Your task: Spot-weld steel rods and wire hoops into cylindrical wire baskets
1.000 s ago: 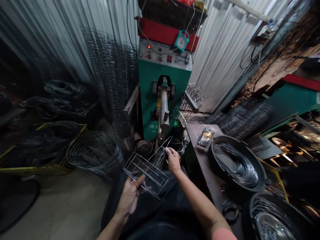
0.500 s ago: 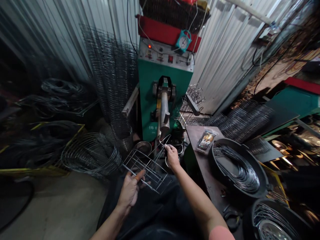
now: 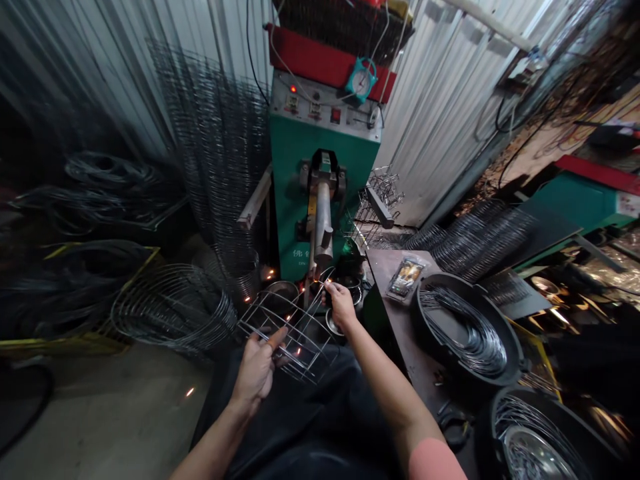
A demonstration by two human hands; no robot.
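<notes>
Steel wire rack [image 3: 303,331] sits low in front, left hand [image 3: 257,367] clamped on its near edge. Right hand [image 3: 343,307] pinches bent wire [image 3: 315,303] below the green machine [image 3: 287,160], sparks [image 3: 189,392] flying. Grid looks joined already; bent wire's joint seems underway, unfinished.

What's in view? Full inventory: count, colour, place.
Wire frame: 1, silver, lower centre
Sparks: several, orange, around and below the frame
Machines: 2, green with red tops, centre and right
Dial: 1, turquoise, upper front of centre machine
Wire ring stacks: several, grey, either side of centre machine
Crate: at least 1, yellow-edged, left
Side table: 1, brownish, right of centre
Phone-like device: 1, dark, on side table
Round pans: 2, black, right, holding wire
Corrugated wall: 1, pale grey, behind
Other dark clutter: unclear
Sleeve: 1, pink, lower right
Left hand: 1, bare, gripping frame
Right hand: 1, bare, pinching thin wire
</notes>
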